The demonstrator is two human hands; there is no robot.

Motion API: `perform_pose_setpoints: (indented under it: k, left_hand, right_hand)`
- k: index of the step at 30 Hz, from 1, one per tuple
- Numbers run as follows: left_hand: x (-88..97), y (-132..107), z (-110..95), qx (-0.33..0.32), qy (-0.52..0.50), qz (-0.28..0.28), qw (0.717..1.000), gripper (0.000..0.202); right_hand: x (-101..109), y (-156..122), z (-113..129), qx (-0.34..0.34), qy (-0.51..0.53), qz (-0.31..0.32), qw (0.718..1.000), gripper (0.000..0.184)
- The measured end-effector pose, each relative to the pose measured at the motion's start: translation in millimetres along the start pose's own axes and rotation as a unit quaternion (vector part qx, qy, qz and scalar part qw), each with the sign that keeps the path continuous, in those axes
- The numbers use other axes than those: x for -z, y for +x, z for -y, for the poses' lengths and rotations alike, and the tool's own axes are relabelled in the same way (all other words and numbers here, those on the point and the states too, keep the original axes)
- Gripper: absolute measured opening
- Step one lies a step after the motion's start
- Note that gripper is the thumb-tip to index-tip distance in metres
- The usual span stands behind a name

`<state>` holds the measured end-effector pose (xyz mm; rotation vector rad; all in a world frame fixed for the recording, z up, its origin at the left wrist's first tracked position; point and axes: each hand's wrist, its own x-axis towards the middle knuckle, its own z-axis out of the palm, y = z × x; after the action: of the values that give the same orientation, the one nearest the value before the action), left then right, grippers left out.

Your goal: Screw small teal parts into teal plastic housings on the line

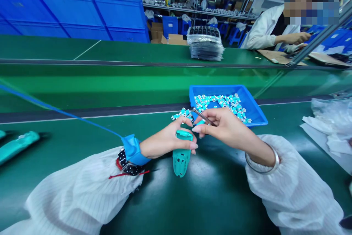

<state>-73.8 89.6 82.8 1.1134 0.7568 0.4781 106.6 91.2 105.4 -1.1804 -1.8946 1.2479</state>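
**Item: teal plastic housing in a two-hand hold, at a green workbench**

We list the teal plastic housing [181,158] first: it sits in the closed left hand [165,139], whose fingers curl around its upper end, while its slotted lower end extends below the grip, toward us. Its long axis runs nearly straight away from us, with a slight tilt. We cannot tell whether its lower end touches the green workbench [220,198].

The right hand [225,125] comes in from the right, palm down, and is closed on a pair of slim metal tweezers [203,116]. Its fingertips are just beside the top of the housing, and the tweezers point up and left, past the far end of the left hand's grip. A small teal piece [201,122] shows at the right hand's fingers; we cannot tell if it is held.

Just beyond the grip lies a blue plastic tray [255,112] of teal-and-white parts [220,105]. A blue wrist strap [132,150] circles the left wrist. A metal bangle [262,161] circles the right.
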Motion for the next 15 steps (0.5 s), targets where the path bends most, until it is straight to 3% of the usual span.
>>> perform_pose_setpoints:
  k: [6,11,15]
  left_hand:
    - [-1.3,1,2,0.009,0.055,0.034,0.998,0.036]
    - [-4.4,-2,2,0.006,0.087,0.081,0.993,0.037]
    - [-15.4,-9,4,-0.006,0.094,0.061,0.994,0.034]
  right_hand:
    - [1,4,1,-0.025,0.054,0.115,0.992,0.035]
    - [-4,3,3,-0.061,0.129,0.145,0.979,0.027]
    - [-9,-1,3,-0.074,0.16,0.159,0.971,0.022]
